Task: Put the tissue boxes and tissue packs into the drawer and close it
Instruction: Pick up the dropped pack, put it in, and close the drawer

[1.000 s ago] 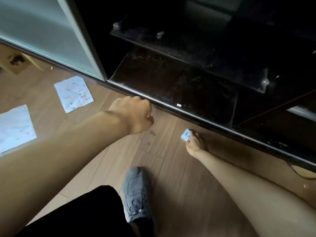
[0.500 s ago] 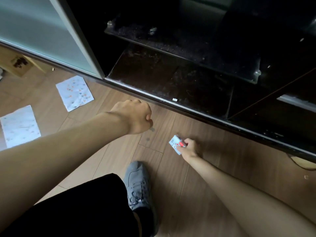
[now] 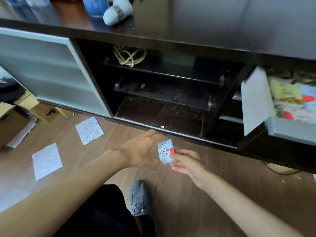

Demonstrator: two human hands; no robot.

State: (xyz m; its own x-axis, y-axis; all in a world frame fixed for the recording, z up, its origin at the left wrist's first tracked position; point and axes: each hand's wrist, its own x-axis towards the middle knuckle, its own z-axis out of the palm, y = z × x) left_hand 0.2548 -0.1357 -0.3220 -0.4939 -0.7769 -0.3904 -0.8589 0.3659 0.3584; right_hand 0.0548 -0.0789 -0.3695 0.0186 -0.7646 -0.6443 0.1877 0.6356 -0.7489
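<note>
My right hand pinches a small light-blue tissue pack with red hearts, held above the wooden floor in front of the dark cabinet. Just left of the pack, my left hand is spread open with its palm turned toward it, holding nothing. At the right the drawer stands pulled out, and several tissue packs with red hearts and yellow print lie inside it. Two flat white printed tissue packs lie on the floor at the left, one nearer the cabinet, the other closer to me.
The dark cabinet has a frosted sliding door at the left and open shelves with a coiled cord. Cardboard boxes sit on the floor at far left. My grey shoe is below my hands.
My right hand lifted the small tissue pack off the floor. My left hand went from a fist to open. The view tilted up, so the cabinet top and open drawer now show.
</note>
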